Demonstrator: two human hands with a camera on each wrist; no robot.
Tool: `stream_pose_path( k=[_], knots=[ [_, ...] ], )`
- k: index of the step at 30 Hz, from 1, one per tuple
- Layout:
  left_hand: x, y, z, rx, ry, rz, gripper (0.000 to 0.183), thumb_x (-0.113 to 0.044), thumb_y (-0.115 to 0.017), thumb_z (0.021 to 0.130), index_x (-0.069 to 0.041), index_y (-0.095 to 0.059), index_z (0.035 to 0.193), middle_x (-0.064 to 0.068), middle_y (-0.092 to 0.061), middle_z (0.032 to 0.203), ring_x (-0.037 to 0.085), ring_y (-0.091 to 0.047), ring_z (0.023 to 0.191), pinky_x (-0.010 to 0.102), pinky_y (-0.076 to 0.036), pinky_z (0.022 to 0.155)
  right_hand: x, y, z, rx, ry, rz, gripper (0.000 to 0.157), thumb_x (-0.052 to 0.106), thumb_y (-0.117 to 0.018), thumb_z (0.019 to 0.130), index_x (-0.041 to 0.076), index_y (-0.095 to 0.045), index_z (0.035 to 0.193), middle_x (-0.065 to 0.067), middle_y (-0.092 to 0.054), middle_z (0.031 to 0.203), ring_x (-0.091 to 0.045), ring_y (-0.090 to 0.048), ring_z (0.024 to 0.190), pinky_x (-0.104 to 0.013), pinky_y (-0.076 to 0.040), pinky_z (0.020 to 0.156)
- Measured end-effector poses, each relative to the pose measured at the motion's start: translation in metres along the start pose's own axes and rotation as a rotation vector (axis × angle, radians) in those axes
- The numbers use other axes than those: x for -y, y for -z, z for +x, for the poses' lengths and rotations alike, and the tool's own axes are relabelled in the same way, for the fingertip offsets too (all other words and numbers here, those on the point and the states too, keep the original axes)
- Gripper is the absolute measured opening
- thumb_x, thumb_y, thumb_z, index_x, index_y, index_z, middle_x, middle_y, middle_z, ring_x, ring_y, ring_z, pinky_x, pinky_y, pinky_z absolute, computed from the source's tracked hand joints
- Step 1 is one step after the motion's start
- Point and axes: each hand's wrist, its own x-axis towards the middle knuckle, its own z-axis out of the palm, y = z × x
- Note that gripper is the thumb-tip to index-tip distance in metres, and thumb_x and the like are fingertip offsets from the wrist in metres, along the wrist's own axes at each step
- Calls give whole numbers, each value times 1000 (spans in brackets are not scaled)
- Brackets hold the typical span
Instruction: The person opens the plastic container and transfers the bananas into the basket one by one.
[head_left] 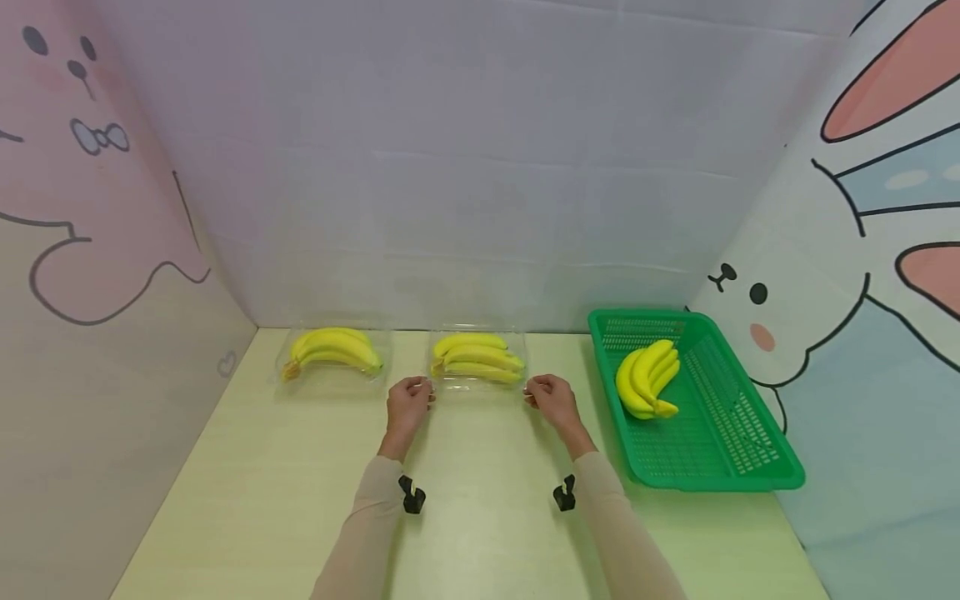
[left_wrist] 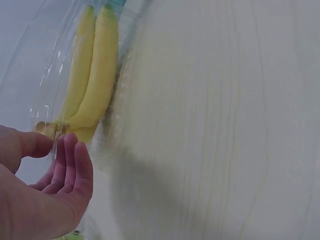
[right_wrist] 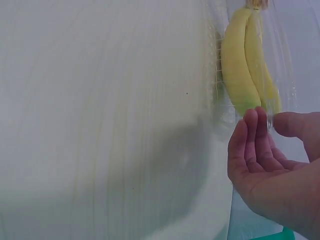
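We see the left hand (head_left: 408, 406) and right hand (head_left: 553, 402) each pinching, between thumb and fingertips, the near corners of a clear plastic box (head_left: 514, 342). Inside it, just beyond and between the hands, lies a bunch of smooth, curved yellow bananas (head_left: 480, 357), green-tipped. To the left we find a second clear box (head_left: 381, 337) holding another banana bunch (head_left: 330, 348); to the right, a third bunch (head_left: 645, 379) in a perforated green basket (head_left: 720, 482). Faint grain streaks the pale table (head_left: 483, 517).

Looking forward-down, wide, from head mount; close-in from wrist mounts, sharing middle bananas (head_left: 480, 357), upper left/upper right respectively.
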Motion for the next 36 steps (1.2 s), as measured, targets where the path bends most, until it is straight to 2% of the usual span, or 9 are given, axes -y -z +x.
stream_pose_path(
  k=[7, 14, 23, 36],
  knots=[
    [-1, 0, 3, -1, 54, -34, 28, -11, -60, 103, 12, -64, 120, 25, -73, 103, 11, -69, 75, 24, -60, 69, 3, 0, 2, -11, -37, 28, 25, 8, -61, 102, -13, -68, 116, -24, -74, 102, -17, -72, 81, -34, -62, 80],
    [-1, 3, 4, 25, 89, -68, 28, -10, -60, 103, 14, -65, 117, 25, -73, 103, 10, -69, 73, 19, -57, 63, 2, 0, 4, 10, -62, 36, 26, 8, -60, 103, -14, -68, 116, -22, -75, 100, -11, -70, 76, -25, -61, 73],
    [-1, 2, 8, 25, 146, -105, 28, -9, -63, 101, 14, -65, 117, 22, -74, 100, 9, -70, 72, 22, -60, 68, 1, 1, 7, 31, -103, 52, 27, 9, -59, 103, -14, -68, 116, -19, -75, 99, -9, -69, 75, -25, -61, 72],
    [-1, 5, 0, 26, 175, -105, 28, -8, -63, 100, 15, -65, 116, 17, -74, 94, 9, -68, 71, 20, -58, 65, 1, 4, 2, 27, -127, 53, 28, 10, -62, 102, -13, -68, 117, -15, -76, 94, -10, -70, 73, -25, -61, 72]
  ],
)
